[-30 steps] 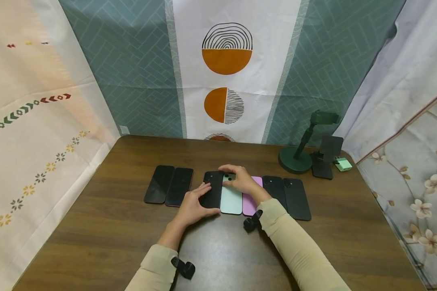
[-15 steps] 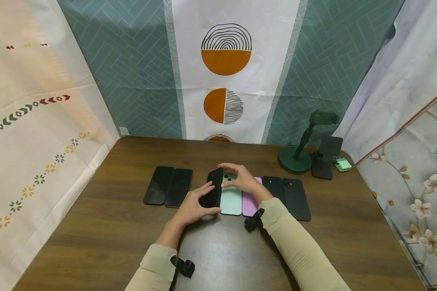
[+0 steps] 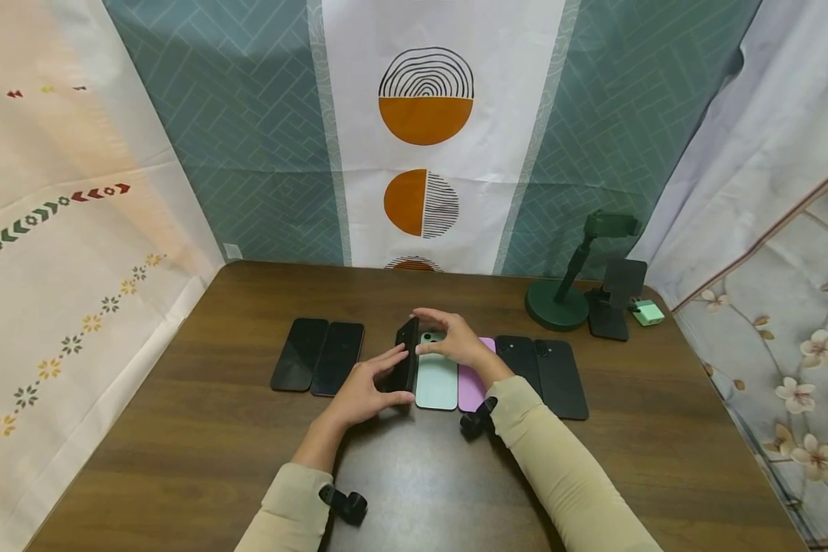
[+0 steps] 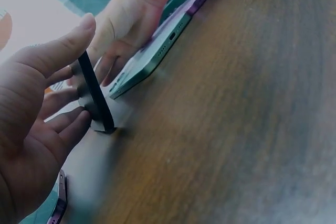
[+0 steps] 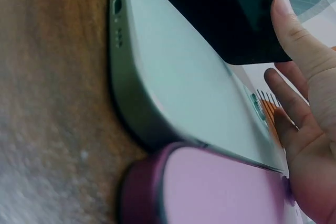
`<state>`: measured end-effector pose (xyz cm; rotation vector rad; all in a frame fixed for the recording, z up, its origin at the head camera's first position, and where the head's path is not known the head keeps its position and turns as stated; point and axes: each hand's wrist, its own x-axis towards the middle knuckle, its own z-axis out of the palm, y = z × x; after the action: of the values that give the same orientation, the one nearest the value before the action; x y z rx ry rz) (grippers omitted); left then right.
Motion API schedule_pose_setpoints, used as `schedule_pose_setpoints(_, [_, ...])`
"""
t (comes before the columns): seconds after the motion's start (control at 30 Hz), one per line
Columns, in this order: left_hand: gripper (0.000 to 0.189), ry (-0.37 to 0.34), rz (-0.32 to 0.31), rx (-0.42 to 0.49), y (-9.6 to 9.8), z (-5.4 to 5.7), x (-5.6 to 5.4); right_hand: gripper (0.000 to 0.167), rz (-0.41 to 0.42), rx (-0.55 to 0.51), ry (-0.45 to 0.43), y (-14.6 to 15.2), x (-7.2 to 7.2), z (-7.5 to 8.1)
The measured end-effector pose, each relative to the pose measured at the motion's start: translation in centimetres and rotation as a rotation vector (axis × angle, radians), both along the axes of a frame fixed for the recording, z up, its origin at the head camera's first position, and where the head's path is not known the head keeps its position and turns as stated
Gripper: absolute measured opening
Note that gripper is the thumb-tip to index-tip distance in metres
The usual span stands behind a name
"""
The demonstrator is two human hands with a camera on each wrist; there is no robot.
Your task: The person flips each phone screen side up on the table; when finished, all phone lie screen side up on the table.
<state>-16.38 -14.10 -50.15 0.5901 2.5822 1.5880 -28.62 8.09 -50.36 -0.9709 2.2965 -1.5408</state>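
A black phone (image 3: 405, 356) is tipped up on its long side, its dark screen (image 5: 231, 14) turned towards the mint green phone (image 3: 438, 382) on its right. My left hand (image 3: 362, 393) grips it, thumb at the near end and fingers against the back. With thumb and fingertips my right hand (image 3: 458, 338) pinches its far end, over the mint phone's camera end. In the left wrist view the black phone (image 4: 94, 92) stands steeply. A pink phone (image 3: 471, 389) lies beside the mint one, partly under my right wrist.
Two black phones (image 3: 561, 380) lie at the right end of the row. Another two phones (image 3: 300, 356), dark face up, lie to the left. A green stand (image 3: 556, 305), a black phone holder (image 3: 609, 314) and a pale green charger (image 3: 648, 312) occupy the back right.
The black phone has gone from lying nearly flat, back up, to steeply tilted, with its right side raised. Both hands have stayed almost in place on it.
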Motion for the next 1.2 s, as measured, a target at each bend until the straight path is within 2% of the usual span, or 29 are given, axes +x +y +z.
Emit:
schedule_pose_setpoints(0.1, [0.077,0.005,-0.013,0.042,-0.1,0.0,0.0,0.073,-0.008,0.031,0.013,-0.1,0.0,0.0])
schedule_pose_setpoints(0.27, [0.078,0.007,-0.027,0.098,-0.2,0.2,0.0,0.07,0.03,0.109,0.046,-0.3,0.0,0.1])
schedule_pose_setpoints(0.37, [0.083,0.007,-0.03,0.097,-0.1,1.0,0.3,0.068,0.042,0.114,0.042,-0.5,0.3,0.7])
schedule_pose_setpoints(0.53, [0.095,0.016,-0.036,0.065,-0.2,1.2,0.2,0.069,0.014,0.138,0.024,-0.8,0.3,0.9])
schedule_pose_setpoints(0.57, [0.097,0.023,-0.033,0.054,-0.3,0.8,-0.1,0.07,0.009,0.154,0.032,-0.9,0.1,0.4])
schedule_pose_setpoints(0.87, [0.095,0.095,-0.021,-0.004,-0.9,1.5,0.2,0.081,0.006,0.265,0.111,-1.8,0.0,0.1])
schedule_pose_setpoints(1.2, [0.089,0.121,0.056,-0.042,-1.7,1.1,0.3,0.077,-0.064,0.229,0.194,-2.6,0.3,-0.1])
